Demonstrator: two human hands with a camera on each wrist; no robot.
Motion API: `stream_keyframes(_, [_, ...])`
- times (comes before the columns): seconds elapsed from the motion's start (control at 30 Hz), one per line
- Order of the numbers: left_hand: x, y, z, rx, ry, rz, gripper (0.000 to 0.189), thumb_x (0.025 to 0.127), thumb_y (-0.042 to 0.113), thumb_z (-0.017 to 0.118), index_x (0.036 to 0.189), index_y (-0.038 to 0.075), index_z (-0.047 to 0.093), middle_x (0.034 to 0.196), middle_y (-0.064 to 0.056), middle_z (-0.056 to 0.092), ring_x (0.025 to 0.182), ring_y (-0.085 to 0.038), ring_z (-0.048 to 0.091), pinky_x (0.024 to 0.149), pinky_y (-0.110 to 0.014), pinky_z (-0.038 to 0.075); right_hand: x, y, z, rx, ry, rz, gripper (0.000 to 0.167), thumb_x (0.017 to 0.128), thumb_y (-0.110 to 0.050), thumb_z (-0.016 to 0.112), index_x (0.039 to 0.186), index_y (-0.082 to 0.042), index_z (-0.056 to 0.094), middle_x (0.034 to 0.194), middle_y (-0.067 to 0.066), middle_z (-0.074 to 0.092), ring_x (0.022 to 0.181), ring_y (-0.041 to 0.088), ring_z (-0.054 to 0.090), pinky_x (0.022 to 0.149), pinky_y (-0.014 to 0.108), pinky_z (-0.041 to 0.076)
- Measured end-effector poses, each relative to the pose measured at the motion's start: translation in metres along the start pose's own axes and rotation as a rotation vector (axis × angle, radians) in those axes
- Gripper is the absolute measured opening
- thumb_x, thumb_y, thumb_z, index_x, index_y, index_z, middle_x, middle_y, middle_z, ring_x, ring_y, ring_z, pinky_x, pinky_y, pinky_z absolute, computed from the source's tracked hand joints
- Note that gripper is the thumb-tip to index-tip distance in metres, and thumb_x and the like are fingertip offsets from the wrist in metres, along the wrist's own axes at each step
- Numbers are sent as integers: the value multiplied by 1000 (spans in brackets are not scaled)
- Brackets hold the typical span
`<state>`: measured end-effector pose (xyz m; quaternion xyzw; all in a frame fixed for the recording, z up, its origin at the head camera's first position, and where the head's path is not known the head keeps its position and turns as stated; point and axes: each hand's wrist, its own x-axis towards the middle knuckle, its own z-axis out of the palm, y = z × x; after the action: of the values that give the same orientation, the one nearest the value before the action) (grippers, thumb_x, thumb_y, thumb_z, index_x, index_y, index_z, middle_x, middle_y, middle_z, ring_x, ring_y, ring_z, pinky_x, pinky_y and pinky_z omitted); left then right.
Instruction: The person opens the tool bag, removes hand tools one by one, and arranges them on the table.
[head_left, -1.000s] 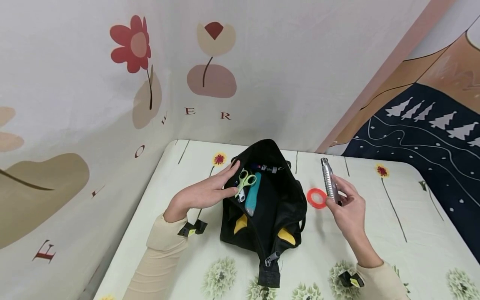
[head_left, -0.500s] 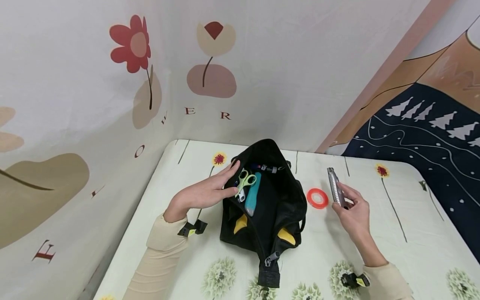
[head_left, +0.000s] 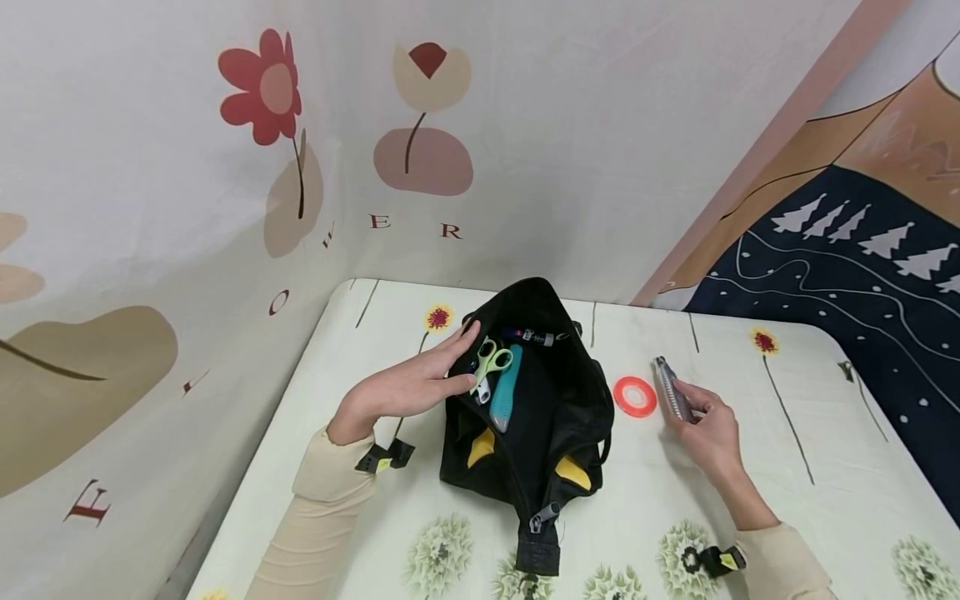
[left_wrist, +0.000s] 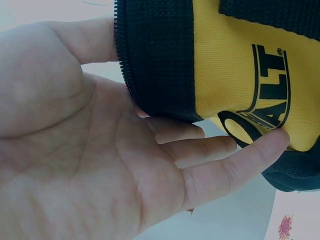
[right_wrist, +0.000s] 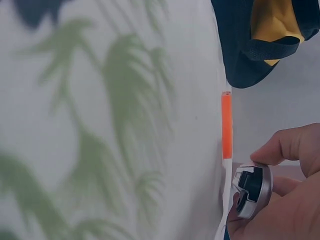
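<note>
On my feed the silver utility knife [head_left: 672, 390] is pinched in the right hand's [head_left: 705, 425] fingers, low over the bench [head_left: 825, 400]; can't tell if it's touching down. A red ring [head_left: 617, 397] lies right beside it, between knife and black bag [head_left: 551, 408]. I see the left hand's [head_left: 408, 383] fingers straight against the bag's rim, near green scissors [head_left: 489, 365].
</note>
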<state>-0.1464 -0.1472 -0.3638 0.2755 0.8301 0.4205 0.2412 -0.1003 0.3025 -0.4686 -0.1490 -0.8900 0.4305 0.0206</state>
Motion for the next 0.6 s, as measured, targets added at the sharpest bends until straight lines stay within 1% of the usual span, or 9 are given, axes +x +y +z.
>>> stream_keyframes(0.03, [0, 0, 0, -1, 0, 0, 81, 119, 26, 52, 178, 7, -1, 186, -14, -10, 171, -31, -9, 136, -59, 5, 1, 1, 0, -11, -12, 3, 58, 98, 5, 74, 154, 7, 60, 156, 32, 50, 123, 38, 61, 76, 6, 41])
stream_keyframes(0.1, [0, 0, 0, 0, -1, 0, 81, 119, 26, 52, 178, 7, -1, 186, -14, -10, 171, -31, -9, 136, -59, 6, 1, 3, 0, -44, -31, 4, 59, 98, 4, 73, 156, 8, 58, 158, 34, 48, 132, 47, 58, 77, 6, 39])
stream_keyframes(0.17, [0, 0, 0, 1, -2, 2, 81, 119, 26, 51, 178, 7, -1, 186, -14, -10, 171, -31, -9, 136, -59, 6, 1, 4, 0, -75, -40, 2, 60, 98, 4, 73, 156, 8, 58, 158, 34, 48, 136, 50, 56, 78, 6, 38])
stream_keyframes(0.23, [0, 0, 0, 1, -3, 3, 81, 119, 26, 51, 178, 6, -1, 186, -14, -10, 171, -31, -9, 136, -59, 6, 1, 4, 0, -102, -44, -9, 61, 97, 3, 74, 156, 8, 58, 158, 35, 48, 137, 51, 57, 80, 8, 39])
stream_keyframes(0.3, [0, 1, 0, 1, -4, 4, 81, 119, 26, 51, 178, 6, -1, 186, -14, -10, 171, -31, -9, 136, -58, 6, 1, 4, -1, -115, -48, -19, 62, 96, 3, 75, 156, 8, 58, 157, 35, 48, 136, 51, 57, 83, 13, 44])
stream_keyframes(0.4, [1, 1, 0, 0, -4, 3, 81, 119, 26, 51, 178, 6, -1, 186, -14, -10, 172, -31, -9, 136, -58, 6, 1, 4, -1, -145, -59, -49, 64, 95, 4, 76, 156, 9, 57, 156, 36, 48, 132, 52, 59, 88, 23, 53])
stream_keyframes(0.47, [1, 1, 0, 0, -5, 3, 81, 119, 26, 51, 177, 6, -2, 186, -14, -10, 171, -31, -10, 136, -58, 5, 0, 4, -1, -174, -67, -84, 66, 94, 4, 77, 156, 10, 56, 154, 38, 48, 127, 52, 61, 87, 31, 58])
stream_keyframes(0.53, [1, 1, 1, 1, -5, 3, 81, 119, 26, 51, 177, 6, -2, 186, -15, -10, 171, -31, -10, 136, -58, 5, -1, 5, 0, -207, -69, -126, 67, 93, 5, 78, 156, 11, 56, 152, 40, 49, 121, 51, 64, 84, 34, 60])
stream_keyframes(0.6, [1, 1, 0, 2, -7, 5, 81, 119, 26, 51, 177, 5, -2, 185, -15, -10, 171, -32, -10, 136, -59, 5, -2, 5, 0, -231, -69, -163, 67, 92, 6, 79, 155, 12, 56, 149, 41, 51, 115, 50, 67, 78, 30, 59])
